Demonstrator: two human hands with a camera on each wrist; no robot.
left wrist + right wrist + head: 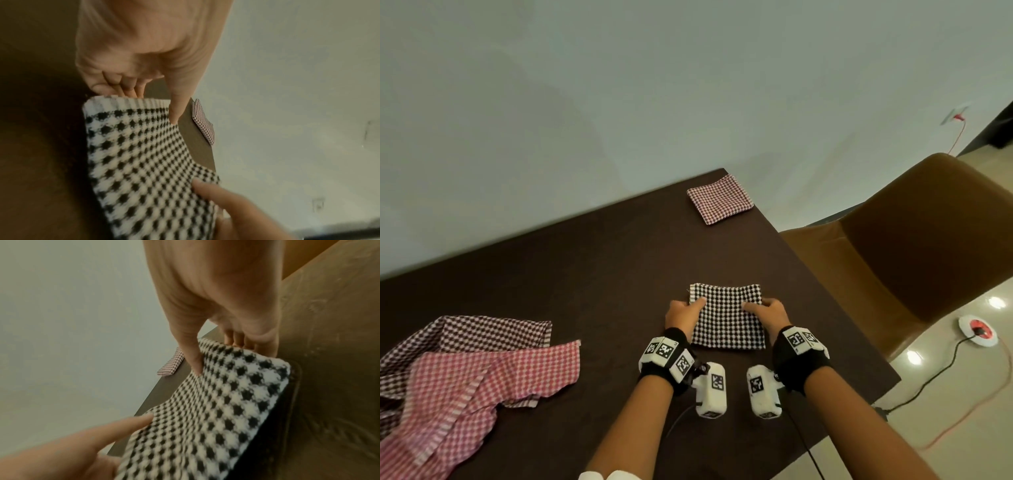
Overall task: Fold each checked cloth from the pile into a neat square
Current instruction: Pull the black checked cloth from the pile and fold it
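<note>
At the far left of the table (pixel 602 257) we are leaving the pile waiting — a dark-checked cloth (pixel 472 332) lying loose with a pink checked cloth (pixel 493 373) spread over its near part, both unfolded, kept well apart from the work so they do not tangle with it.

Moving right, our left hand (pixel 683 317) is pinching the left edge of the black-and-white checked cloth (pixel 727 317), thumb on top and fingers (pixel 123 86) tucked underneath, as the left wrist view shows. The cloth is lying in front of us near the middle of the table, already down to a rough square; we judge we are gripping it this way to square the layers or carry it off.

Our right hand (pixel 768 313) is mirroring that grasp on the right edge — thumb above, fingers (pixel 240 339) below — so the folds are not sliding apart.

Further right and back, near the table's far corner, a folded red-checked square (pixel 719 198) is sitting alone, probably as the start of the finished stack.
</note>
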